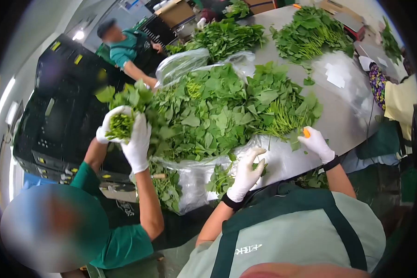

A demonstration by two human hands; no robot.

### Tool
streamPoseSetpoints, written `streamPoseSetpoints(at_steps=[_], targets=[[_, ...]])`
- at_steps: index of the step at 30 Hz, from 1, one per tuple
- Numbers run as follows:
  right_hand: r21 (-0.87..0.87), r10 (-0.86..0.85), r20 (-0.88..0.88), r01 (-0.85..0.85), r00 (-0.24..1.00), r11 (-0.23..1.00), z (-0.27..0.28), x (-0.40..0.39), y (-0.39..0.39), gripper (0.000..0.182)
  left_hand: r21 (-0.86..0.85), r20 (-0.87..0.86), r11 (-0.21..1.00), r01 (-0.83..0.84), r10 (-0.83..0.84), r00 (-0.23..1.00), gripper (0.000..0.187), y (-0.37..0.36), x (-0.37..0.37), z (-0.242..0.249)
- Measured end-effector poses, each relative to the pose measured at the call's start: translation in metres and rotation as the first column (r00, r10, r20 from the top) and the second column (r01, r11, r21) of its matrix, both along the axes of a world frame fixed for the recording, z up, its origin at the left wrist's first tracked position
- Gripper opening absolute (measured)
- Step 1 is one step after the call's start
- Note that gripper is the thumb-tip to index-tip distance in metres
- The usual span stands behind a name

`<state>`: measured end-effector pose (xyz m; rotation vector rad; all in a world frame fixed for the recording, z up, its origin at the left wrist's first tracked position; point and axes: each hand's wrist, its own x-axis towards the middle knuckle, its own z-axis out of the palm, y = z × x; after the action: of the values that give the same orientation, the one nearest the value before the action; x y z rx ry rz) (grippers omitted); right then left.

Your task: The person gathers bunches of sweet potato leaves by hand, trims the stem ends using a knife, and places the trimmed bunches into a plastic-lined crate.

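Observation:
My left hand (pixel 248 173), in a white glove, is raised over the table's near edge with thumb and fingers apart. Below it, a few loose leafy stems (pixel 221 180) lie by the clear plastic sheet (pixel 197 183). My right hand (pixel 319 144), also gloved, is closed around a small orange object (pixel 306 133); its kind is mostly hidden in the fingers. Just beyond that hand lies a pile of leafy green stems (pixel 282 118), cut ends toward me. A broad heap of leaves (pixel 204 116) on plastic spreads to its left.
On my left, a co-worker's gloved hands (pixel 136 136) hold a bundle of greens (pixel 120 125). Another person (pixel 129 51) stands across the table by stacked black crates (pixel 55 102). More greens (pixel 312 34) lie at the back, and a patterned sleeve (pixel 377 85) reaches in at right.

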<state>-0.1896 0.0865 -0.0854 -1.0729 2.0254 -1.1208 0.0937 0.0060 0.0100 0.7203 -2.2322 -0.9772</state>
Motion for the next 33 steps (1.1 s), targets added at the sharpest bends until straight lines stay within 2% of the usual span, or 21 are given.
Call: streamPoseSetpoints(at_steps=[2, 4, 6, 7, 8, 9, 10, 11, 12, 14, 15, 16, 18, 20, 21, 24, 25, 29, 30, 32, 33], targets=[[-0.058, -0.052, -0.424, 0.03, 0.904, 0.998, -0.013, 0.008, 0.012, 0.036, 0.017, -0.014, 1.0, 0.013, -0.013, 1.0, 0.028, 0.009, 0.003, 0.015], [0.028, -0.075, -0.319, 0.088, 0.945, 0.996, 0.009, 0.012, 0.013, 0.04, 0.012, -0.037, 1.0, -0.023, 0.023, 0.999, 0.029, 0.015, 0.014, 0.025], [0.16, 0.031, -0.664, 0.102, 0.747, 0.982, 0.016, 0.012, 0.015, 0.039, 0.014, -0.03, 0.997, -0.076, 0.076, 0.997, 0.029, 0.017, 0.031, 0.031], [0.16, 0.027, -0.665, 0.107, 0.747, 0.981, 0.025, 0.014, 0.012, 0.039, 0.021, -0.023, 0.99, -0.137, 0.137, 0.99, 0.029, 0.018, 0.041, 0.033], [0.035, -0.034, -0.655, 0.075, 0.755, 0.997, 0.04, 0.016, 0.003, 0.037, 0.057, -0.07, 0.971, -0.232, 0.235, 0.969, 0.027, 0.02, 0.049, 0.034], [-0.082, -0.086, -0.634, 0.045, 0.768, 0.996, 0.056, 0.021, -0.005, 0.035, 0.025, -0.106, 0.94, -0.339, 0.34, 0.934, 0.024, 0.017, 0.061, 0.03], [-0.214, -0.091, -0.531, -0.03, 0.842, 0.976, 0.075, 0.032, -0.021, 0.031, 0.31, -0.241, 0.875, -0.372, 0.451, 0.86, 0.024, 0.014, 0.071, 0.027], [-0.175, 0.086, -0.247, -0.131, 0.965, 0.976, 0.095, 0.04, -0.04, 0.037, 0.545, -0.297, 0.763, -0.348, 0.563, 0.771, 0.024, 0.015, 0.072, 0.054], [-0.262, 0.256, 0.029, -0.239, 0.966, 0.935, 0.11, 0.048, -0.063, 0.041, 0.63, -0.391, 0.746, -0.218, 0.546, 0.741, 0.046, 0.002, 0.085, 0.051], [-0.328, 0.542, 0.301, -0.449, 0.784, 0.831, 0.142, 0.062, -0.109, 0.051, 0.766, -0.624, 0.571, 0.295, 0.553, 0.551, 0.075, -0.011, 0.096, 0.055], [-0.318, 0.57, 0.345, -0.478, 0.746, 0.819, 0.154, 0.072, -0.129, 0.058, 0.758, -0.651, 0.524, 0.389, 0.568, 0.504, 0.084, -0.014, 0.097, 0.058], [-0.314, 0.596, 0.383, -0.507, 0.706, 0.803, 0.165, 0.083, -0.148, 0.065, 0.734, -0.676, 0.478, 0.483, 0.581, 0.453, 0.094, -0.018, 0.096, 0.063], [-0.002, 0.721, 0.134, -0.727, 0.68, 0.687, 0.211, 0.097, -0.158, 0.08, 0.747, -0.646, 0.388, 0.539, 0.614, 0.453, 0.086, -0.022, 0.087, 0.078], [-0.022, 0.802, 0.111, -0.805, 0.587, 0.593, 0.228, 0.113, -0.149, 0.089, 0.78, -0.603, 0.348, 0.519, 0.638, 0.479, 0.078, -0.027, 0.077, 0.077], [0.027, 0.85, 0.118, -0.858, 0.513, 0.513, 0.237, 0.117, -0.147, 0.092, 0.813, -0.58, 0.39, 0.433, 0.602, 0.549, 0.074, -0.027, 0.069, 0.083], [-0.129, 0.823, 0.243, -0.824, 0.513, 0.552, 0.194, 0.127, -0.164, 0.081, 0.797, -0.585, 0.311, 0.517, 0.609, 0.535, 0.071, -0.039, 0.06, 0.079], [0.026, 0.74, 0.356, -0.798, 0.571, 0.603, 0.228, 0.121, -0.136, 0.08, 0.798, -0.575, 0.288, 0.53, 0.63, 0.522, 0.068, -0.043, 0.055, 0.079], [-0.048, 0.787, 0.188, -0.794, 0.588, 0.606, 0.228, 0.116, -0.122, 0.08, 0.752, -0.643, 0.307, 0.583, 0.532, 0.55, 0.06, -0.049, 0.047, 0.079], [-0.079, 0.795, 0.318, -0.821, 0.516, 0.565, 0.227, 0.114, -0.124, 0.08, 0.751, -0.646, 0.3, 0.588, 0.521, 0.558, 0.06, -0.05, 0.046, 0.074], [-0.132, 0.779, 0.339, -0.793, 0.527, 0.594, 0.227, 0.113, -0.115, 0.072, 0.783, -0.616, 0.352, 0.513, 0.555, 0.558, 0.057, -0.053, 0.046, 0.059], [-0.139, 0.774, 0.34, -0.786, 0.534, 0.603, 0.224, 0.112, -0.115, 0.072, 0.767, -0.613, 0.294, 0.571, 0.6, 0.514, 0.055, -0.05, 0.038, 0.064]])
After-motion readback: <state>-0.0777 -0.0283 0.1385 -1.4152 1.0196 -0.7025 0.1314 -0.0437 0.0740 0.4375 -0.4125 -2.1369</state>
